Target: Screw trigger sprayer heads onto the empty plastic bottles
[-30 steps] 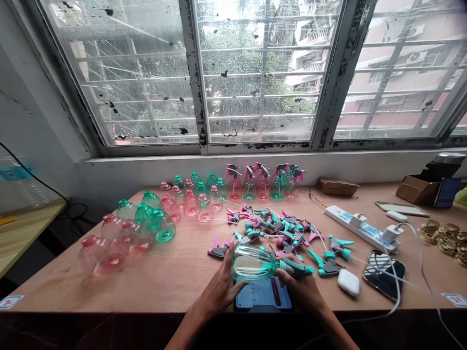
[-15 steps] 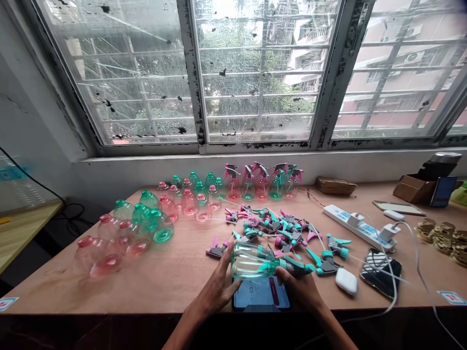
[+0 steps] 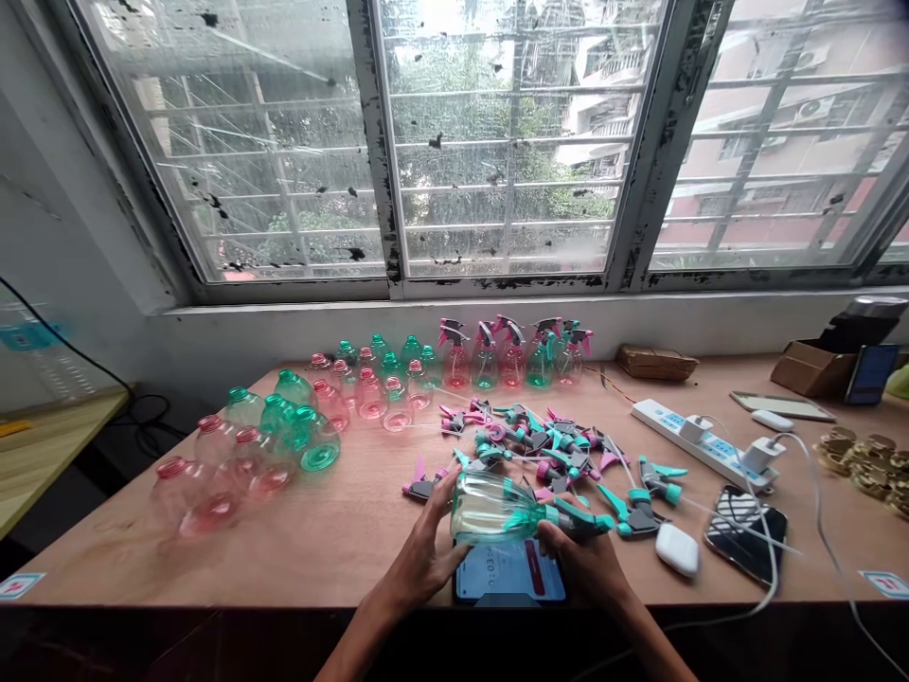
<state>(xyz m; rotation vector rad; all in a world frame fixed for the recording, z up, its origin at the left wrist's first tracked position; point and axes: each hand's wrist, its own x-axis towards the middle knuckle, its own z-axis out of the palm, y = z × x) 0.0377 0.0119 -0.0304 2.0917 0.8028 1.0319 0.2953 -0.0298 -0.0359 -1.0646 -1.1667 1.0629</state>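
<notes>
Bottle in hand: a clear green, rounded plastic bottle (image 3: 489, 511) is held sideways between your hands, base toward your left, neck toward your right, over the near edge of the brown tabletop (image 3: 341, 559).
Spray head: a dark-grey and teal plastic trigger head (image 3: 579, 519) sits at the bottle's neck; how tightly it is seated, I cannot tell.
Left hand: your left hand (image 3: 430, 554) grips the base end, its fingers and thumb around the bottle.
Right hand: your right hand (image 3: 586, 564) has its fingers closed around the trigger head, the thumb near the neck; some fingers are hidden.
Below the bottle: a dark-edged phone with a lit screen (image 3: 497, 573).
Beyond your hands: a loose pile of grey, pink and teal plastic trigger heads (image 3: 561, 440).
Along the wall: a group of upright pink and green spray bottles (image 3: 512, 367) with heads fitted.
To your left: clear pink and green plastic bottles with bare necks (image 3: 319, 455).
To your right: a small white rounded case (image 3: 677, 549), a glossy black phone (image 3: 739, 516) and a long white power strip (image 3: 668, 426).
</notes>
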